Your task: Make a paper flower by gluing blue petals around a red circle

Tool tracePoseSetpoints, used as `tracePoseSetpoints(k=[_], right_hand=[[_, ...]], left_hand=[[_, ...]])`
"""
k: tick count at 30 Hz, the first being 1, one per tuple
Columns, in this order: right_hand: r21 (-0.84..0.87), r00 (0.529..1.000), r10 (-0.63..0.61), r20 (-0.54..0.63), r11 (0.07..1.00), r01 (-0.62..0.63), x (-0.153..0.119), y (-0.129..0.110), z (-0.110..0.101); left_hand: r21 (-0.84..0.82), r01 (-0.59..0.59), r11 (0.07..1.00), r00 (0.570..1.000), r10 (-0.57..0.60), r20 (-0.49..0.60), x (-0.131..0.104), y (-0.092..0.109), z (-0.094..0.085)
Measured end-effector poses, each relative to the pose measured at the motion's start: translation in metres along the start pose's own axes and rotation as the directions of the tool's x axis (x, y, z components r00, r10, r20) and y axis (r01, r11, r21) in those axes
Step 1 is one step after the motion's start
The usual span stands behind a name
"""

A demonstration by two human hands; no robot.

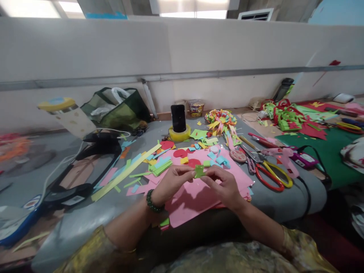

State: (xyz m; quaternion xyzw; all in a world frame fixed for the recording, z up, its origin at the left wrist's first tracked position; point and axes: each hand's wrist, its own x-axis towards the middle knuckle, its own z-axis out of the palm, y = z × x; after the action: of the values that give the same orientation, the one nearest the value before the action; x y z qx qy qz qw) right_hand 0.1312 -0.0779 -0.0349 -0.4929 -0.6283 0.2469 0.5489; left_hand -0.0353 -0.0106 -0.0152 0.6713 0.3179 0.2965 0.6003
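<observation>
A small piece of green paper (199,171) is pinched between my left hand (172,184) and my right hand (224,187), thumb and forefinger of each on one side of it. Both hands hover over a sheet of pink paper (187,208). Just beyond my fingers lie red paper pieces (195,163), blue paper loops (222,160) and a stack of green paper strips (162,166). Long yellow strips (127,172) stretch away to the left of my left hand. Scissors (274,176) with red and yellow handles rest right of my right hand.
A pink glue gun (284,157) lies beside the scissors. At the back stand a phone (178,118) on a yellow tape roll (179,134), a noodle cup (196,108) and a bundle of colourful paper strips (221,119). A tumbler (68,119) and a green bag (122,110) are at left.
</observation>
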Motion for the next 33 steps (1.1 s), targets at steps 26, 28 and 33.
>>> tracePoseSetpoints(k=[26,28,33], right_hand=[[0.208,0.931,0.36,0.063,0.908,-0.365,0.008,0.001,-0.001],[0.221,0.934,0.357,0.027,0.909,-0.354,0.007,-0.001,-0.001],[0.247,0.944,0.327,0.053,0.911,-0.33,0.006,-0.005,-0.003]], left_hand=[[0.328,-0.256,0.909,0.966,0.257,0.042,-0.004,-0.001,0.003],[0.336,-0.246,0.909,0.969,0.236,0.07,-0.004,-0.002,0.003],[0.359,-0.232,0.904,0.973,0.213,0.093,-0.004,-0.001,0.004]])
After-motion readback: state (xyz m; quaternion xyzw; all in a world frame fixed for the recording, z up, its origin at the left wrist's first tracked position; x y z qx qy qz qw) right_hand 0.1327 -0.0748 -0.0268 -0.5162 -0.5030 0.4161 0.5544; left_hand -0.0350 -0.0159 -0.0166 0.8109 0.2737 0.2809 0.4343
